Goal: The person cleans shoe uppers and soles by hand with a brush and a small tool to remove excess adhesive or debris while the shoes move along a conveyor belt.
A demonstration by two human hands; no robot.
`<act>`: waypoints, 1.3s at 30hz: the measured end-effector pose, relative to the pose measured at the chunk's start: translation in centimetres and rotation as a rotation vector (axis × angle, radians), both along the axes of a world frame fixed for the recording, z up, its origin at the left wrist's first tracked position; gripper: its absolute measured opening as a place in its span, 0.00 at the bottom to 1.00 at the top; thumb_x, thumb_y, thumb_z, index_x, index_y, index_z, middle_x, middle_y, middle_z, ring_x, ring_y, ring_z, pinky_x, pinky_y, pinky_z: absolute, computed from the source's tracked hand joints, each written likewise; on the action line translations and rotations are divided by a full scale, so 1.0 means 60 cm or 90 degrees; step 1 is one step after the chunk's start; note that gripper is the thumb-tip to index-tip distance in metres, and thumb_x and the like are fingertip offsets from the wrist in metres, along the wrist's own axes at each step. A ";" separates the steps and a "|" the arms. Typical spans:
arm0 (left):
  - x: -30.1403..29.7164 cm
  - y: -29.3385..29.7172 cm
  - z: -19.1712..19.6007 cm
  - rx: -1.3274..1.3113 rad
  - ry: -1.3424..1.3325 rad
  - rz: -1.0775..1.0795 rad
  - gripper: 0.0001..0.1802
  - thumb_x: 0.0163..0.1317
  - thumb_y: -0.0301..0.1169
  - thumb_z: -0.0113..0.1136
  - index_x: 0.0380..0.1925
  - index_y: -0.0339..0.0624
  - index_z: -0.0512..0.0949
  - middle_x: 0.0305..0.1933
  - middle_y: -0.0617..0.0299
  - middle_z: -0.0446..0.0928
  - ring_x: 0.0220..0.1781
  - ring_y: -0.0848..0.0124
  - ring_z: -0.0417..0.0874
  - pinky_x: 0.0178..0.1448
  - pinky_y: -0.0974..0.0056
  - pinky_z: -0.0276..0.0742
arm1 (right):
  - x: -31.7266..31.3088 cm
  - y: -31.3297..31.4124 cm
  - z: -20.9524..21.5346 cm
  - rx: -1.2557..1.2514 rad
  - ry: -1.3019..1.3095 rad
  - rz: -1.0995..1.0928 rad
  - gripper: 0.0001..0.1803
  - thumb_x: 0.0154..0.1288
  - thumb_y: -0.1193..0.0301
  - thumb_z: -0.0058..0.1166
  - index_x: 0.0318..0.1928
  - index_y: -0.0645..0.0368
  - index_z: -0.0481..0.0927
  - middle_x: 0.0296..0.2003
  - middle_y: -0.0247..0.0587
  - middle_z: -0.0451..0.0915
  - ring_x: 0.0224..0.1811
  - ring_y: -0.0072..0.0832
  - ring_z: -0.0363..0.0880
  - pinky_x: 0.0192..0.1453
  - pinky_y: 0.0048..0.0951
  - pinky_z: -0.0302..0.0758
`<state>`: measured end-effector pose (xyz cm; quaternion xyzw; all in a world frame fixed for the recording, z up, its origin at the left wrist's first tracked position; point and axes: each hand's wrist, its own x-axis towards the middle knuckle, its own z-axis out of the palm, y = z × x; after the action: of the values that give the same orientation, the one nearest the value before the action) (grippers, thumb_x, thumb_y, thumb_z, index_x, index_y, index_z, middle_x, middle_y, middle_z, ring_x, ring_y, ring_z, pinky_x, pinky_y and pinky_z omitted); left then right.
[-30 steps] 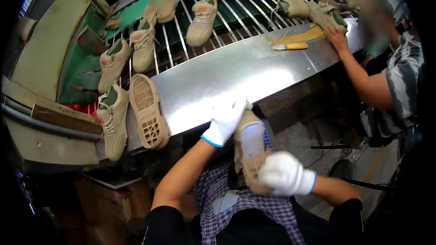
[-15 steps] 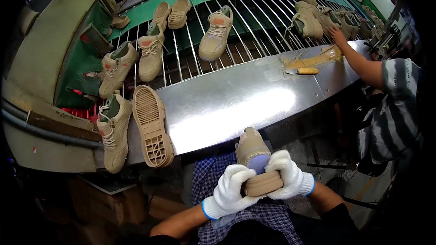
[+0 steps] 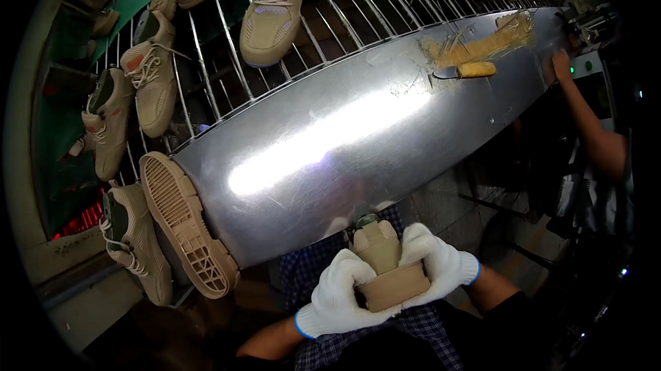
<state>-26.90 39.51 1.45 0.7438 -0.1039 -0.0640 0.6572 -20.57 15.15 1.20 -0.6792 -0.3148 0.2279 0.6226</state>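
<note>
Shoe (image 3: 380, 261) drawn closer, toe hidden by gloves

Shoe factory: sneakers (image 3: 272, 9) on conveyor rack (image 3: 213, 75)

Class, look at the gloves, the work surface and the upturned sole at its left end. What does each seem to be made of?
Gloves on the left hand and right hand: white knit, probably cotton, blue cuffs.
Work surface: bare sheet metal, shiny with glare.
Upturned sole: beige moulded rubber or foam, judging by its grid tread.

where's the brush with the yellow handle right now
In the head view the yellow-handled brush lies at upper right on the steel table, amid glue smears, near another person's hand.
</note>
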 end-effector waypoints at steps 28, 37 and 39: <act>0.023 0.158 0.008 0.481 0.143 0.443 0.43 0.67 0.67 0.63 0.55 0.31 0.77 0.52 0.34 0.82 0.52 0.39 0.87 0.58 0.44 0.83 | 0.347 -0.095 0.069 -0.729 -0.568 -0.214 0.26 0.63 0.67 0.58 0.63 0.46 0.83 0.66 0.48 0.79 0.69 0.51 0.76 0.73 0.48 0.75; -0.040 0.086 -0.051 0.485 -0.233 0.491 0.50 0.45 0.56 0.87 0.56 0.28 0.75 0.63 0.40 0.74 0.58 0.48 0.81 0.58 0.48 0.82 | 0.340 -0.137 0.038 -0.621 -0.374 -0.482 0.18 0.75 0.60 0.53 0.60 0.51 0.82 0.48 0.56 0.87 0.50 0.54 0.87 0.58 0.52 0.82; -0.014 0.108 -0.002 0.528 -0.330 0.430 0.58 0.42 0.54 0.88 0.65 0.29 0.70 0.72 0.38 0.66 0.63 0.43 0.78 0.65 0.47 0.79 | 0.228 -0.034 0.132 -0.537 -0.358 -0.340 0.19 0.76 0.57 0.55 0.59 0.52 0.82 0.46 0.57 0.88 0.48 0.52 0.88 0.56 0.52 0.83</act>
<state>-27.76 45.98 1.32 0.9217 0.0154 0.2970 0.2492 -6.90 13.09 9.14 -0.9593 -0.1675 -0.0208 0.2262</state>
